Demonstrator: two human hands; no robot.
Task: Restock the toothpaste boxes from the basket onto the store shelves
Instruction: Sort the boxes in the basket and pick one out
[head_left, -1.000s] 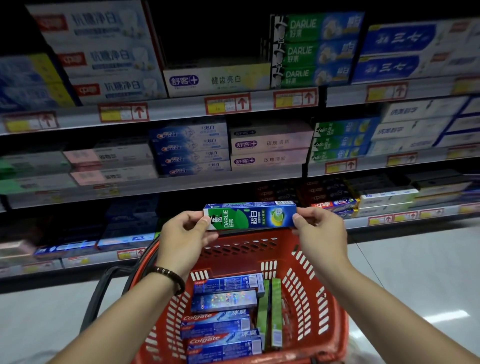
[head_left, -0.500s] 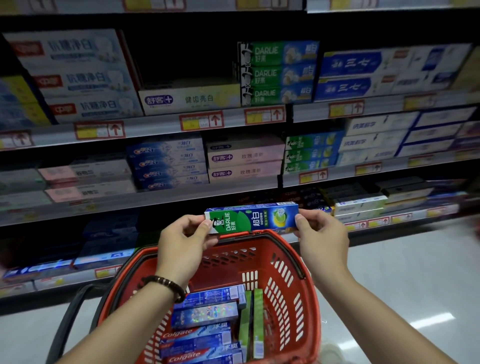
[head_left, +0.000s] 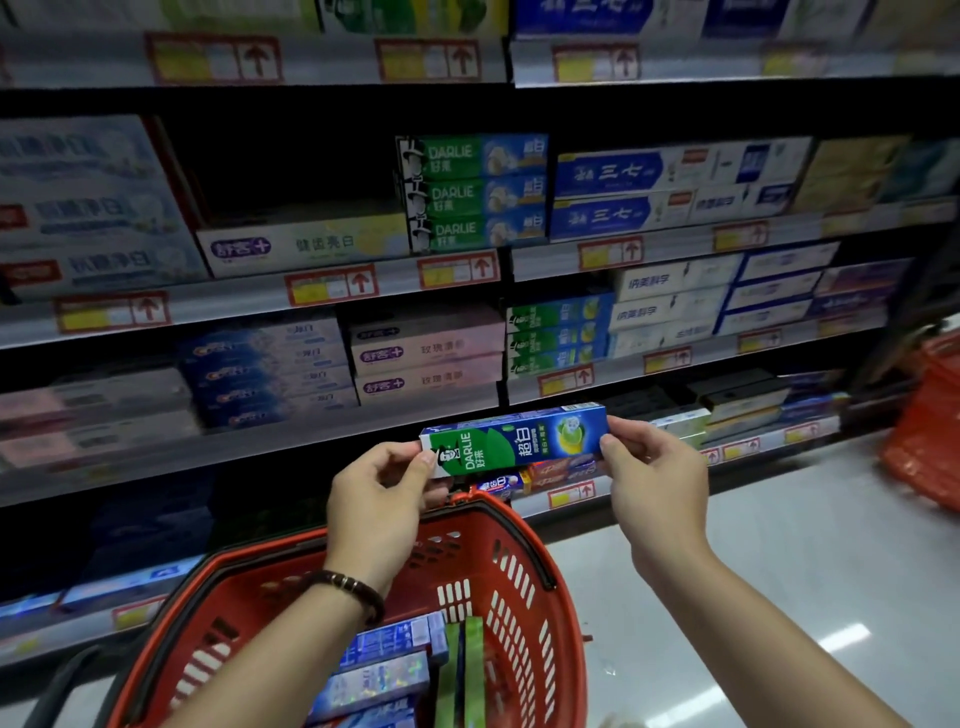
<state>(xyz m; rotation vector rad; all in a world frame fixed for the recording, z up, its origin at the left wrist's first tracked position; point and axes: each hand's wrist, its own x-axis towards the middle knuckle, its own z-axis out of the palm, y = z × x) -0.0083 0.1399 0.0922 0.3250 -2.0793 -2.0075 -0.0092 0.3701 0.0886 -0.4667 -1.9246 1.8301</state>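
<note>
Compared with 1 second ago, the view has tipped upward and closer to the shelves (head_left: 249, 441): another shelf row shows at the top, and the red basket (head_left: 524, 545) sits lower and nearer, while the green Darlie box (head_left: 514, 439) stays level between both hands above the basket's far rim. That suggests the person is searching for the matching slot, and 2 candidates show above the box: a stack of 3 Darlie boxes (head_left: 475, 195) high up, and lime-marked green boxes (head_left: 558, 340) just above and slightly right, which look the closer match. The left hand (head_left: 379, 509) pinches the box's left end, the right hand (head_left: 657, 493) its right end; each grip is closed on the carton. More toothpaste boxes (head_left: 384, 670) lie in the basket below, so restocking looks far from finished.
</note>
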